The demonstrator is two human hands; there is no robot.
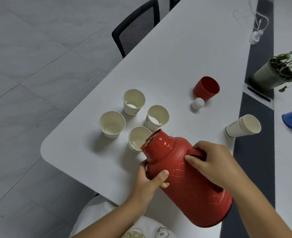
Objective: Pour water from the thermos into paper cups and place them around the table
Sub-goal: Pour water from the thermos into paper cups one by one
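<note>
Tilted thermos (189, 179) (both hands) over cup (138, 140)

4 cups (133, 117) L of thermos (184, 176) | lid (206, 87) behind | stack (241, 126) R

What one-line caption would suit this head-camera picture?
Both hands tilt a red thermos over the nearest of four paper cups on a white table.

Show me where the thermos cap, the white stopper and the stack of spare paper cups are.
thermos cap (206, 87), head view, on its red outer wall.
white stopper (198, 103), head view, on its top.
stack of spare paper cups (239, 128), head view, on the side of the stack lying down.
</note>
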